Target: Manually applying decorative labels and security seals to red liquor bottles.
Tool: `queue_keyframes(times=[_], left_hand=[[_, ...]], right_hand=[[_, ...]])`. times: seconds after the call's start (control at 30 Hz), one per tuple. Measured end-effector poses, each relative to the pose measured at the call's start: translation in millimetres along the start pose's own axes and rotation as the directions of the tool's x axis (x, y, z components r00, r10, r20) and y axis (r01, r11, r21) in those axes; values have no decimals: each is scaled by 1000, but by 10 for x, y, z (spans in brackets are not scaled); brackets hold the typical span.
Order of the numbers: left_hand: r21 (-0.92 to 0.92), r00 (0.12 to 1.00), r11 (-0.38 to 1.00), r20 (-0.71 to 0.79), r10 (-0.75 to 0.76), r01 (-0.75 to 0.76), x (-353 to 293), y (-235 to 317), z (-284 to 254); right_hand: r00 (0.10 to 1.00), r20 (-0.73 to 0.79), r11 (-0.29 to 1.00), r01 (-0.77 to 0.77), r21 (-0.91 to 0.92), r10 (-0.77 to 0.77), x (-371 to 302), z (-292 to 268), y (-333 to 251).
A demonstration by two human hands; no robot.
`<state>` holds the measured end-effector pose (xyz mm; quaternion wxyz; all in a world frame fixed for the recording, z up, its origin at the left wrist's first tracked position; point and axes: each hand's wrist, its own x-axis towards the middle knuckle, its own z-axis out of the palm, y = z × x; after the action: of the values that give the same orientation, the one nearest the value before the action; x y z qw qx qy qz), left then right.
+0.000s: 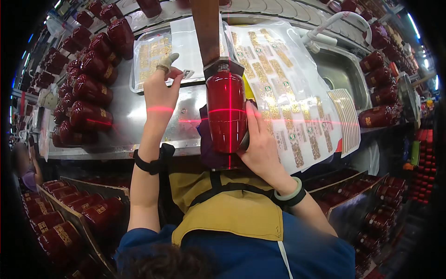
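A glossy dark red bottle (226, 111) lies in front of me with its neck pointing away, under a dark holder. Bright red light lines cross on its side. My right hand (261, 146) grips the bottle's right side, fingers stretched along it; the thumb is hidden. To the left, over the metal worktop, my left hand (161, 88) pinches a small black-and-white decal (187, 74) at its fingertips. Pale covers wrap at least one of its fingers. Dark cloth (204, 135) shows beneath the bottle.
Gold decal sheets lie in a tray (134, 81) and on a large white sheet (290, 100). A wooden post (206, 32) rises behind the bottle. A sink (346, 74) with a white faucet (332, 21) stands right. Red bottles (93, 90) crowd the left; crates (88, 228) hold more below.
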<state>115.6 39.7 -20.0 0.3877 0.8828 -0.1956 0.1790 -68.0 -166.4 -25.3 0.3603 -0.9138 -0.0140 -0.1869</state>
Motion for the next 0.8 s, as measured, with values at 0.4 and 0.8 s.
queue_keyframes(times=[0.4,0.8], left_hand=[[-114,912,905,-81,402,-409,-454,898,51],[-554,935,754,186,-301,353,-663,958,298]], right_hand=[[979,187,979,38,202,-77,109,-345,80],[892,309,599,-450,662,329,969,-6,389]])
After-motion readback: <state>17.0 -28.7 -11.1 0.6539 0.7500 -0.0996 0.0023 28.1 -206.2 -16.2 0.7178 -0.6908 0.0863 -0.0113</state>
